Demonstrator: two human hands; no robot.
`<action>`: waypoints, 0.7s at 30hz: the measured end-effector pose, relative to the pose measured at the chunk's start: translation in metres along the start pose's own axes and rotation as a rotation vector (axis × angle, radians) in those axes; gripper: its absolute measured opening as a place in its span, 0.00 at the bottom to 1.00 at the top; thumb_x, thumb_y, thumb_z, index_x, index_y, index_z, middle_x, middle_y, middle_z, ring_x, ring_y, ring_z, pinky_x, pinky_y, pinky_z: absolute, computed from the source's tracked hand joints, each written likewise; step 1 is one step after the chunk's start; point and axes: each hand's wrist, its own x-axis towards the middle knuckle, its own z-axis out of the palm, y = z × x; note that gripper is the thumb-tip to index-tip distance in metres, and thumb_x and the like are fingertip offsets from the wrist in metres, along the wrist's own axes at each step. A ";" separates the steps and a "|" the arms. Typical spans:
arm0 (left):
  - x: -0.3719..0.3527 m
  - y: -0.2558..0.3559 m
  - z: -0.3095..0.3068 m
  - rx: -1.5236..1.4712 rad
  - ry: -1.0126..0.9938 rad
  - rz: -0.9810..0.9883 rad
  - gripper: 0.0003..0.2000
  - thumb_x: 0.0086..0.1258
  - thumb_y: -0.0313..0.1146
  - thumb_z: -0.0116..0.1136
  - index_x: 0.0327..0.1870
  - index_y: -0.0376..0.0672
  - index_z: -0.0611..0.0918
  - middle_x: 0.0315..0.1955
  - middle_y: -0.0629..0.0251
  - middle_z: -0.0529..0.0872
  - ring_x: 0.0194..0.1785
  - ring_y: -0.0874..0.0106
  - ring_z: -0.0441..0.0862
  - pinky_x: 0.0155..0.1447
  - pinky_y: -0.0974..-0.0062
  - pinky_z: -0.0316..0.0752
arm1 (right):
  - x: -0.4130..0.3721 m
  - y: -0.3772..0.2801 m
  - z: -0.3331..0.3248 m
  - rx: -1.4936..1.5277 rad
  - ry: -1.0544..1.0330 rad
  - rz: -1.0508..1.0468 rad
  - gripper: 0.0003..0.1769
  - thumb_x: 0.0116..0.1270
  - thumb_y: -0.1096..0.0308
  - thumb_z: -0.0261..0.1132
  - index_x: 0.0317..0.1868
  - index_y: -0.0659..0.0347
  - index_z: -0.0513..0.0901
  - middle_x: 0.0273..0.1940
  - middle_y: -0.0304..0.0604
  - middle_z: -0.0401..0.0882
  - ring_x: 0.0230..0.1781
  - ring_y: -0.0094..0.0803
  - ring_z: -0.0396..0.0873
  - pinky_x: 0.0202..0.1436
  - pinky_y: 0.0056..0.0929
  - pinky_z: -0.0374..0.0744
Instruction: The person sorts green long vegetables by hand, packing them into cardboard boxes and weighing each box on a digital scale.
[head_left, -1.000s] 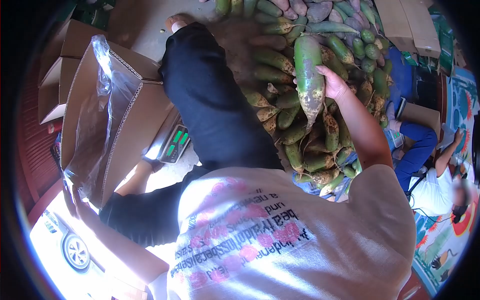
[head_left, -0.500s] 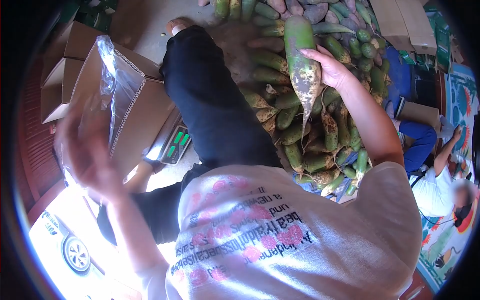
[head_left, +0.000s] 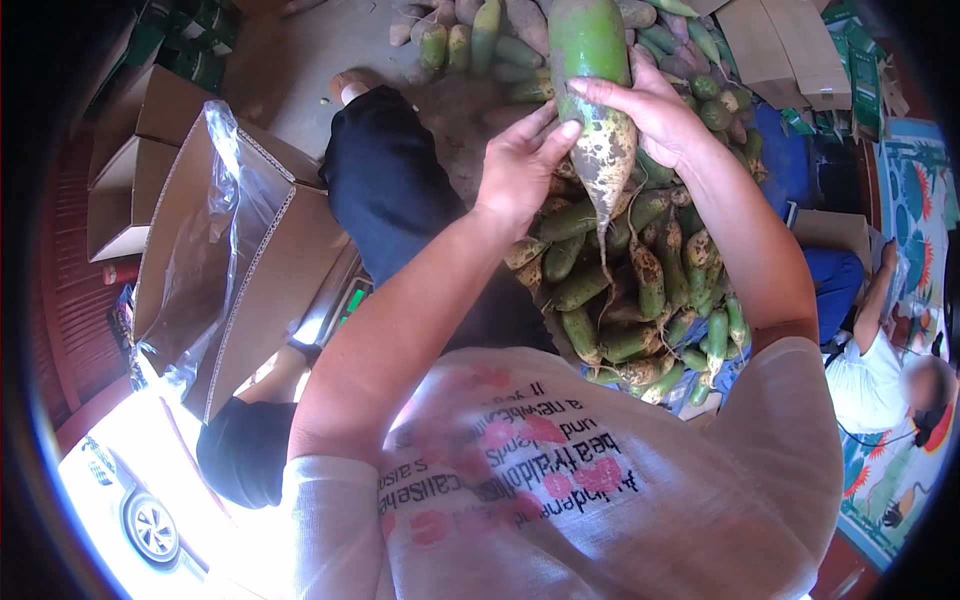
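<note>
A large green radish (head_left: 588,50), green at its thick end and pale with earthy patches toward its thin root, is held up in front of me. My right hand (head_left: 660,112) grips it from the right side, thumb lying across the front. From the left, my left hand (head_left: 520,165) closes on its lower half, thumb against the skin and the other fingers partly hidden behind. Below the radish lies a heap of smaller green radishes (head_left: 630,340), several with soil-stained roots.
Left of my leg stands an open cardboard box (head_left: 285,265) with a clear plastic liner (head_left: 225,150). Beside it a scale display (head_left: 355,300) is partly covered. Reddish radishes (head_left: 525,25) lie at the back. A person (head_left: 880,375) sits at right near flattened cardboard (head_left: 790,50).
My left hand has swung from beside the box over to the radish and taken hold of it. The radish has moved slightly up and left in view.
</note>
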 end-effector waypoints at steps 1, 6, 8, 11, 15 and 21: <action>0.002 0.000 -0.005 -0.020 0.010 -0.016 0.29 0.66 0.40 0.62 0.63 0.32 0.69 0.57 0.53 0.77 0.57 0.68 0.76 0.59 0.74 0.72 | 0.001 -0.002 0.000 -0.046 0.011 -0.025 0.35 0.57 0.67 0.73 0.60 0.65 0.64 0.48 0.49 0.77 0.48 0.34 0.79 0.50 0.33 0.80; 0.026 0.030 -0.021 0.260 0.066 0.144 0.30 0.69 0.43 0.59 0.66 0.35 0.65 0.58 0.54 0.74 0.58 0.65 0.75 0.58 0.70 0.73 | -0.003 0.015 -0.017 -0.572 0.072 -0.322 0.53 0.50 0.67 0.77 0.69 0.66 0.51 0.62 0.53 0.66 0.63 0.39 0.68 0.66 0.35 0.67; 0.019 0.076 -0.003 0.564 0.057 0.151 0.26 0.69 0.51 0.54 0.55 0.35 0.71 0.45 0.54 0.82 0.48 0.65 0.81 0.51 0.68 0.75 | -0.011 0.015 -0.014 -0.705 0.109 -0.393 0.52 0.47 0.64 0.77 0.67 0.65 0.54 0.60 0.57 0.68 0.62 0.43 0.70 0.65 0.38 0.68; 0.014 0.116 0.013 1.143 0.043 0.194 0.26 0.70 0.58 0.45 0.46 0.39 0.75 0.34 0.50 0.84 0.42 0.54 0.82 0.49 0.60 0.75 | -0.020 0.009 -0.009 -0.920 0.143 -0.464 0.52 0.43 0.64 0.77 0.67 0.58 0.57 0.59 0.56 0.70 0.60 0.49 0.72 0.63 0.42 0.70; 0.021 0.103 0.006 1.346 0.068 0.278 0.25 0.72 0.58 0.39 0.40 0.45 0.80 0.32 0.47 0.83 0.43 0.45 0.79 0.51 0.53 0.72 | -0.029 0.006 -0.011 -1.219 0.185 -0.516 0.51 0.41 0.67 0.76 0.67 0.56 0.60 0.56 0.51 0.72 0.56 0.48 0.73 0.59 0.43 0.72; 0.011 0.070 0.004 1.297 0.206 0.292 0.15 0.72 0.45 0.47 0.36 0.46 0.82 0.30 0.48 0.84 0.39 0.45 0.80 0.46 0.52 0.74 | -0.039 0.005 -0.013 -1.622 0.156 -0.475 0.50 0.41 0.67 0.76 0.67 0.52 0.62 0.55 0.45 0.73 0.55 0.42 0.71 0.57 0.43 0.70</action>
